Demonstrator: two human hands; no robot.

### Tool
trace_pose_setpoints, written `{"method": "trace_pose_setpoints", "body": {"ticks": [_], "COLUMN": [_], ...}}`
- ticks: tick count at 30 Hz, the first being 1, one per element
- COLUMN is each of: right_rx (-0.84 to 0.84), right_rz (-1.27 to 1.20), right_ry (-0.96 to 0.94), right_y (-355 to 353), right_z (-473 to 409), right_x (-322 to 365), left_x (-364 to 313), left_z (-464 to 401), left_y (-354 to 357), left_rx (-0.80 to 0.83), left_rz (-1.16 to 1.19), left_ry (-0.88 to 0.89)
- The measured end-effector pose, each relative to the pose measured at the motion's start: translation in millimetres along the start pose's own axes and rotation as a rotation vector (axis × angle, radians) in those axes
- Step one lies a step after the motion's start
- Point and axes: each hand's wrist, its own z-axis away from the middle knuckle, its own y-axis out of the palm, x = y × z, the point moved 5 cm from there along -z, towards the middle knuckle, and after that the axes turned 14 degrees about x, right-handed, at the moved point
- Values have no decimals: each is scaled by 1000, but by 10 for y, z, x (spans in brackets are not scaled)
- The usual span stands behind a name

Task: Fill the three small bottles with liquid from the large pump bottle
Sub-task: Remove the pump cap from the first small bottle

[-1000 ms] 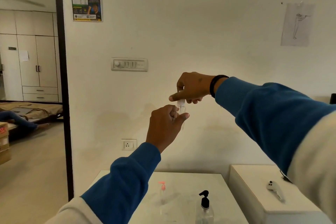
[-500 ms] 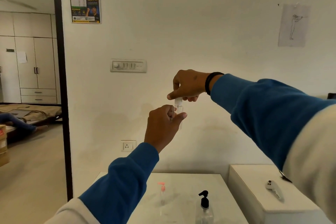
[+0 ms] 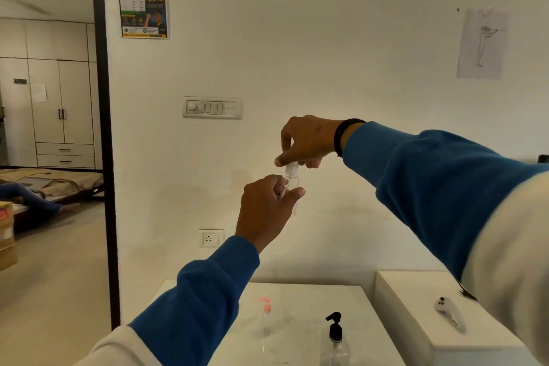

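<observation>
Small bottle (image 3: 291, 184), clear glossy plastic with white cap; tabletop (image 3: 300, 306), smooth white, faintly glossy; sleeves (image 3: 430, 181), matt blue cloth.

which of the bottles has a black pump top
The bottle with the black pump at the table's near right; the one left of it has a pink pump.

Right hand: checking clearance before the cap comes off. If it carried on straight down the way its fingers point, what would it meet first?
Probably the left hand gripping the small bottle under the right hand.
</observation>
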Motion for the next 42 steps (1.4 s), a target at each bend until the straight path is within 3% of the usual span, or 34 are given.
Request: {"method": "trace_pose_setpoints", "body": {"ticks": [12, 18, 26, 29, 34, 42], "right_rx": [115, 52, 136, 110, 30, 128], "right_rz": [-40, 91, -13, -42, 129, -32], "right_ry": [-83, 39, -80, -36, 27, -95], "right_y": [29, 48, 124, 161, 174, 198], "right_z": [-26, -64, -55, -78, -115, -105], "right_x": [40, 7, 37, 7, -41, -46], "left_x": [79, 62, 117, 121, 104, 118], "left_z": [-11, -2, 33, 40, 12, 45], "left_y": [42, 65, 79, 80, 113, 124], "left_rx": [-1, -17, 0, -7, -2, 17], "left_rz": [23, 24, 36, 41, 46, 23], "left_ry": [1, 11, -6, -6, -4, -18]}}
